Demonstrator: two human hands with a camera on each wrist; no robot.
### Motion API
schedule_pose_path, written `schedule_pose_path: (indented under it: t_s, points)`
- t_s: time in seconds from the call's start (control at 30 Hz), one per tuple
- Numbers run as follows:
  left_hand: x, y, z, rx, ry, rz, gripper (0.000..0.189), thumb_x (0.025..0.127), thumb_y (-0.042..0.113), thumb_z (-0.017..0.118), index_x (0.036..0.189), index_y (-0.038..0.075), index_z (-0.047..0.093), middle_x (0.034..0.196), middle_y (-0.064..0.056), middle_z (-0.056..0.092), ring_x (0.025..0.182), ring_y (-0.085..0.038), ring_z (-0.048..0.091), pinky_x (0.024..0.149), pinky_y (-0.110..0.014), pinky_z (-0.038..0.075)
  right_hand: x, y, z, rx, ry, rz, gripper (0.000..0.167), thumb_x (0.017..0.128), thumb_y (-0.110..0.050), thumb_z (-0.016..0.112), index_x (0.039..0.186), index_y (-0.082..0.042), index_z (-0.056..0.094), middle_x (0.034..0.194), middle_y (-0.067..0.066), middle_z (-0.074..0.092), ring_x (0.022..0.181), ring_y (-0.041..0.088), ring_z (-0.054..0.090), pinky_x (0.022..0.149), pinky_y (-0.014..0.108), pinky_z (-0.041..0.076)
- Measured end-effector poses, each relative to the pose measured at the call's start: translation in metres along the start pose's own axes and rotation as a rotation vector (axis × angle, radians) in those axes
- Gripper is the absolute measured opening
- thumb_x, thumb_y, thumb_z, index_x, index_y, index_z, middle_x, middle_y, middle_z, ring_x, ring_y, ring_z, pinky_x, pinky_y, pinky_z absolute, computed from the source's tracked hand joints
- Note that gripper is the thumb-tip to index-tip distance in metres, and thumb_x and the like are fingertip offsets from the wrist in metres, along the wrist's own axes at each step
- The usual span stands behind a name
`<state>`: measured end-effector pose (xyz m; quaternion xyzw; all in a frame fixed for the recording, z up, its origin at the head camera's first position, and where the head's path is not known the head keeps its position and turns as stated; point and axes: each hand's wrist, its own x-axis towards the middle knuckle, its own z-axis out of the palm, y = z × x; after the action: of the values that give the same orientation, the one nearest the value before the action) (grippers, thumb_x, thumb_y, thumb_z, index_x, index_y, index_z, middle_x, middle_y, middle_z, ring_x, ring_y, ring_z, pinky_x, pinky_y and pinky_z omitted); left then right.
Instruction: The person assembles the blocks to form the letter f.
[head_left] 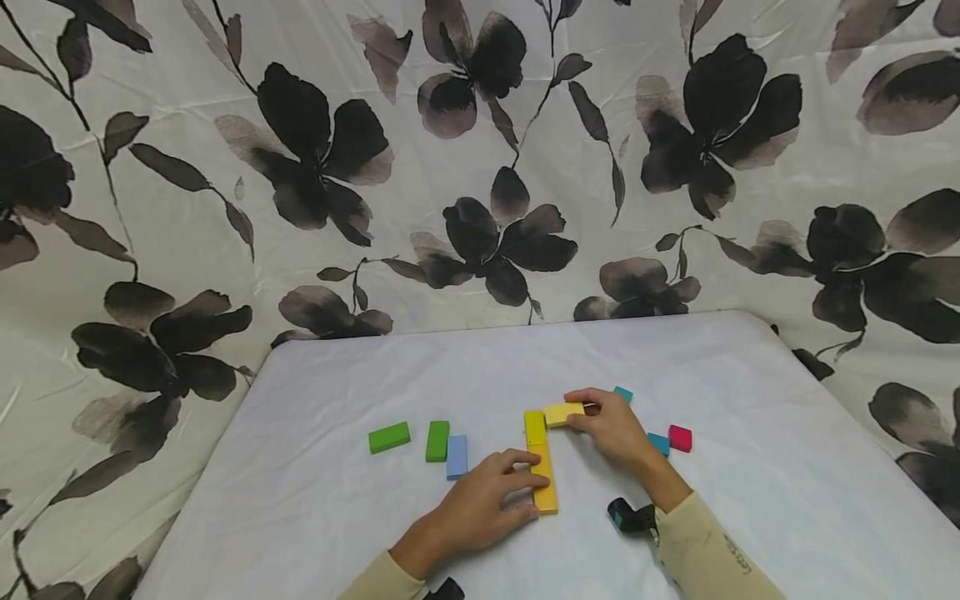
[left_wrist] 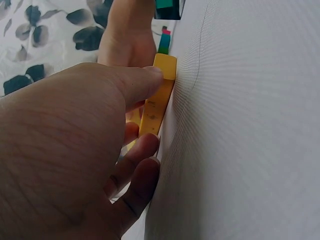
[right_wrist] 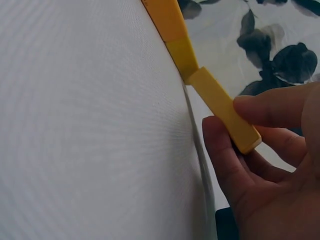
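Note:
My right hand (head_left: pixel 618 429) pinches a yellow block (head_left: pixel 564 414) between thumb and fingertips. The left end of this block meets the far end of a standing line of yellow pieces: a smaller yellow block (head_left: pixel 535 427) and, nearer me, a longer orange-yellow block (head_left: pixel 548 498). In the right wrist view the pinched block (right_wrist: pixel 222 107) slants away from the corner of that line. My left hand (head_left: pixel 487 504) holds the orange-yellow block, with two fingers laid across it and the thumb near its closer end. Small dark marks show on the block's side (left_wrist: pixel 152 110) in the left wrist view.
Left of the line lie two green blocks (head_left: pixel 389 437) and a light blue block (head_left: pixel 456 457). To the right, a teal block (head_left: pixel 659 443) sits beside a red block (head_left: pixel 680 438), with another teal block (head_left: pixel 623 394) behind my right hand. A white cloth (head_left: pixel 315 500) covers the table.

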<state>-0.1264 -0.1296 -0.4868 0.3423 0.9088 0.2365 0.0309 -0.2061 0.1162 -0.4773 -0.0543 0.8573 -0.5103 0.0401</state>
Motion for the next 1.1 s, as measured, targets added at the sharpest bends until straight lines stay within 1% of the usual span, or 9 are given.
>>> schedule_pose_path:
  t_s: [0.1, 0.37, 0.57, 0.67, 0.73, 0.83, 0.97, 1.1]
  points:
    - [0.0, 0.0006, -0.0002, 0.0, 0.001, 0.001, 0.036, 0.097, 0.041, 0.067, 0.132, 0.035, 0.066, 0.145, 0.011, 0.049, 0.13, -0.013, 0.047, 0.104, -0.041, 0.044, 0.0, 0.0007, 0.0005, -0.032, 0.004, -0.001, 0.032, 0.093, -0.011, 0.071, 0.124, -0.006, 0.069, 0.125, 0.01, 0.064, 0.104, 0.026, 0.057, 0.09, 0.038, 0.053]
    - [0.0007, -0.0002, 0.0003, 0.024, 0.0, 0.005, 0.037, 0.097, 0.042, 0.067, 0.133, 0.035, 0.066, 0.145, 0.011, 0.049, 0.129, -0.012, 0.047, 0.104, -0.039, 0.044, -0.0005, 0.0004, 0.0019, -0.052, -0.008, -0.005, 0.031, 0.093, -0.01, 0.07, 0.125, -0.006, 0.069, 0.126, 0.009, 0.064, 0.104, 0.025, 0.058, 0.092, 0.04, 0.053]
    - [0.0012, -0.001, 0.0008, 0.014, 0.005, 0.007, 0.037, 0.096, 0.041, 0.067, 0.132, 0.035, 0.066, 0.145, 0.012, 0.049, 0.13, -0.012, 0.047, 0.104, -0.039, 0.044, -0.0012, 0.001, 0.0031, -0.108, -0.015, -0.029, 0.036, 0.093, -0.009, 0.071, 0.128, -0.007, 0.067, 0.13, 0.01, 0.062, 0.109, 0.026, 0.057, 0.098, 0.044, 0.05]
    - [0.0018, -0.0006, 0.0009, 0.015, 0.006, 0.009, 0.037, 0.096, 0.041, 0.067, 0.132, 0.035, 0.066, 0.145, 0.011, 0.049, 0.13, -0.012, 0.047, 0.104, -0.04, 0.044, -0.0015, 0.0004, 0.0039, -0.157, -0.019, -0.049, 0.038, 0.093, -0.008, 0.069, 0.131, -0.008, 0.066, 0.132, 0.009, 0.06, 0.111, 0.025, 0.057, 0.1, 0.045, 0.049]
    - [0.002, -0.0005, 0.0008, 0.018, 0.01, 0.012, 0.036, 0.096, 0.041, 0.067, 0.132, 0.034, 0.066, 0.145, 0.011, 0.049, 0.13, -0.012, 0.047, 0.104, -0.039, 0.044, -0.0017, 0.0, 0.0041, -0.183, -0.017, -0.064, 0.039, 0.092, -0.007, 0.068, 0.131, -0.008, 0.066, 0.13, 0.009, 0.06, 0.11, 0.024, 0.058, 0.099, 0.045, 0.049]
    - [0.0023, -0.0007, 0.0013, 0.02, 0.015, 0.016, 0.036, 0.097, 0.041, 0.067, 0.132, 0.035, 0.066, 0.145, 0.011, 0.049, 0.13, -0.012, 0.047, 0.104, -0.039, 0.044, -0.0022, -0.0006, 0.0038, -0.208, -0.014, -0.103, 0.038, 0.092, -0.005, 0.068, 0.13, -0.007, 0.067, 0.126, 0.007, 0.061, 0.108, 0.022, 0.059, 0.099, 0.044, 0.05]
    - [0.0019, -0.0009, 0.0016, 0.023, 0.013, 0.018, 0.036, 0.097, 0.041, 0.067, 0.132, 0.035, 0.066, 0.145, 0.011, 0.049, 0.129, -0.012, 0.047, 0.104, -0.039, 0.045, -0.0027, 0.0003, 0.0037, -0.252, -0.013, -0.146, 0.036, 0.092, -0.005, 0.069, 0.128, -0.007, 0.068, 0.125, 0.007, 0.063, 0.107, 0.021, 0.059, 0.098, 0.043, 0.051]
    - [0.0012, -0.0007, 0.0014, 0.022, 0.011, 0.02, 0.036, 0.097, 0.041, 0.067, 0.133, 0.035, 0.066, 0.145, 0.011, 0.049, 0.129, -0.012, 0.047, 0.104, -0.039, 0.045, -0.0037, 0.0015, 0.004, -0.29, -0.008, -0.165, 0.035, 0.092, -0.006, 0.071, 0.126, -0.008, 0.069, 0.125, 0.006, 0.064, 0.103, 0.021, 0.058, 0.095, 0.042, 0.052]
